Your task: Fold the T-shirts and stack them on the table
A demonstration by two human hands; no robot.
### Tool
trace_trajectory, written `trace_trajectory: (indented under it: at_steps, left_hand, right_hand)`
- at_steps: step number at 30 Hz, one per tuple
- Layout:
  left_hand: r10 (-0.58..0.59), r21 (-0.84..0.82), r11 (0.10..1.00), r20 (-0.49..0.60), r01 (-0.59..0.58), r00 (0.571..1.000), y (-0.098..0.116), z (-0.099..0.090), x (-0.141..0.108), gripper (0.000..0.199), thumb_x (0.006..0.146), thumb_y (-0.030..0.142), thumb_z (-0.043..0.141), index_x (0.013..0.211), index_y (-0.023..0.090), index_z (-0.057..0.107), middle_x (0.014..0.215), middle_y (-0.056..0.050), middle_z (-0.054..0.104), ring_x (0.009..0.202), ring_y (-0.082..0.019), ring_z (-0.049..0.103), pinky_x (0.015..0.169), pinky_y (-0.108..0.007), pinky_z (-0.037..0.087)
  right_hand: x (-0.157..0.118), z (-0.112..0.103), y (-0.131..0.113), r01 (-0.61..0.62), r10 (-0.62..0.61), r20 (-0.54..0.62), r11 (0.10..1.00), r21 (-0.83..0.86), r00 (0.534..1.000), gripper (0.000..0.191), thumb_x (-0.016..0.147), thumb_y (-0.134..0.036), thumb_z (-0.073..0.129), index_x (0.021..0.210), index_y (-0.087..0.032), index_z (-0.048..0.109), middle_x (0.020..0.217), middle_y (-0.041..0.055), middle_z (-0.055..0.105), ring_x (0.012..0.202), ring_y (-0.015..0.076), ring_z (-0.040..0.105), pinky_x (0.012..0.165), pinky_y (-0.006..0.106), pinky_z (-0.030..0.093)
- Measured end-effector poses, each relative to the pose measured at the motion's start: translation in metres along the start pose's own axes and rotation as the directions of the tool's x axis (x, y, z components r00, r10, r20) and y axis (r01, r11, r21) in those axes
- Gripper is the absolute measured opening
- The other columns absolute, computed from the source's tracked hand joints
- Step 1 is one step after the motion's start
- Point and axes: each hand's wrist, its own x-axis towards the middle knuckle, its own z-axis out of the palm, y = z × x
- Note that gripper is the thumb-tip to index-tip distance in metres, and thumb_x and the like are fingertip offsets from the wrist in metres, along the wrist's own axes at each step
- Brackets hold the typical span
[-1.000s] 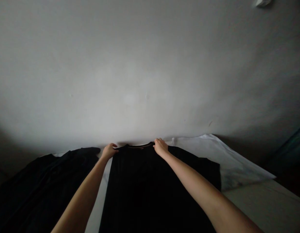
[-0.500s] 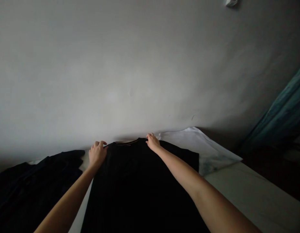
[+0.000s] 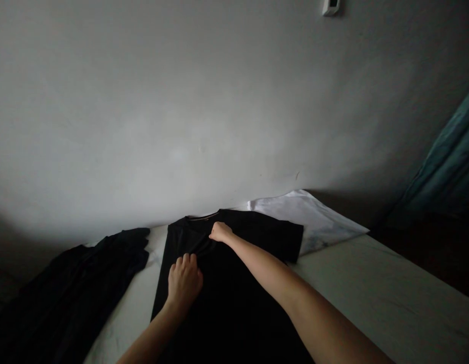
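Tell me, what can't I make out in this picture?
All in the head view:
Black shirt: hem cut off by the bottom edge.
Left hand: its own back hides whether it grips fabric.
Collar mark: too small to read.
Dark garment: cut off at the lower left, its folds lost in shadow.
White wall fixture: cut off by the top edge.

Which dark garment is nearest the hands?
The middle shirt: the left hand and right hand are both over it. The rumpled garment, off to its left, has neither hand over it.
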Motion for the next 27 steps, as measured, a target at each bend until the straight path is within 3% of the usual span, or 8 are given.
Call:
trace_trajectory:
  at_steps: [4,8,11,14,17,22,24,27]
  left_hand:
    - [0.034,-0.172,0.985,0.02,-0.03,0.999,-0.006,-0.005,0.004,0.012,0.084,0.02,0.048,0.086,0.022,0.059,0.089,-0.01,0.068,0.09,-0.027,0.065,0.077,-0.038,0.045]
    - [0.16,-0.418,0.901,0.075,-0.114,0.984,-0.011,-0.002,0.003,0.009,0.085,0.024,0.051,0.082,0.024,0.06,0.084,-0.006,0.07,0.084,-0.023,0.067,0.074,-0.034,0.048]
    - [0.193,-0.448,0.882,0.064,-0.145,0.979,-0.018,0.004,0.009,0.018,0.09,0.033,0.05,0.08,0.024,0.062,0.085,-0.004,0.071,0.085,-0.021,0.067,0.075,-0.031,0.05]
    - [0.09,-0.393,0.916,0.007,-0.08,0.996,-0.035,0.011,0.03,0.023,0.093,0.027,0.042,0.092,0.023,0.065,0.103,-0.005,0.071,0.101,-0.02,0.065,0.092,-0.03,0.047]
    - [-0.096,-0.314,0.946,-0.023,0.084,0.995,-0.062,0.017,0.063,0.03,0.091,0.02,0.039,0.11,0.021,0.062,0.122,-0.01,0.065,0.115,-0.025,0.059,0.102,-0.037,0.042]
    - [-0.437,-0.228,0.875,0.008,0.427,0.899,-0.11,0.028,0.121,0.044,0.09,0.033,0.041,0.119,0.006,0.06,0.119,-0.029,0.063,0.113,-0.041,0.059,0.09,-0.052,0.047]
    - [-0.504,-0.219,0.838,0.039,0.499,0.863,-0.122,0.034,0.139,0.046,0.088,0.043,0.044,0.113,0.01,0.065,0.115,-0.028,0.066,0.11,-0.044,0.061,0.083,-0.053,0.048]
    - [-0.532,-0.225,0.816,0.069,0.532,0.844,-0.131,0.043,0.161,0.043,0.084,0.05,0.05,0.104,0.018,0.07,0.112,-0.023,0.07,0.107,-0.045,0.062,0.079,-0.053,0.048]
  right_hand:
    - [-0.01,-0.001,-0.003,-0.024,0.023,-0.058,1.0,-0.013,0.998,0.023,0.09,-0.024,0.061,0.11,-0.017,0.069,0.115,0.0149,0.071,0.108,0.0257,0.068,0.081,0.031,0.053]
    - [-0.016,-0.004,0.001,-0.033,0.026,-0.107,0.997,-0.065,0.994,0.025,0.09,-0.014,0.059,0.114,-0.011,0.067,0.114,0.0196,0.069,0.107,0.0289,0.067,0.083,0.036,0.054]
    - [-0.02,-0.003,-0.001,-0.001,-0.016,-0.157,0.994,-0.11,0.987,0.029,0.089,-0.006,0.053,0.116,-0.008,0.065,0.119,0.0234,0.065,0.111,0.0306,0.064,0.087,0.04,0.052]
    - [-0.029,0.007,-0.014,0.1,-0.133,-0.22,0.983,-0.153,0.966,0.032,0.092,-0.008,0.048,0.122,-0.01,0.061,0.13,0.0227,0.056,0.123,0.03,0.054,0.098,0.043,0.046]
    - [-0.04,0.025,-0.035,0.22,-0.252,-0.198,0.96,-0.173,0.947,0.028,0.095,-0.021,0.052,0.118,-0.012,0.062,0.127,0.018,0.058,0.121,0.0284,0.053,0.098,0.04,0.045]
    - [-0.035,0.046,-0.053,0.3,-0.325,-0.168,0.941,-0.158,0.93,0.03,0.093,-0.03,0.057,0.115,-0.011,0.064,0.123,0.017,0.061,0.117,0.0297,0.055,0.096,0.041,0.045]
    - [-0.024,0.047,-0.051,0.304,-0.328,-0.179,0.941,-0.148,0.928,0.029,0.092,-0.026,0.056,0.114,-0.01,0.065,0.123,0.0183,0.061,0.116,0.0297,0.056,0.095,0.04,0.046]
    - [-0.008,0.047,-0.046,0.325,-0.349,-0.19,0.934,-0.148,0.918,0.027,0.093,-0.021,0.052,0.113,-0.011,0.066,0.121,0.0176,0.062,0.116,0.0281,0.056,0.096,0.038,0.045]
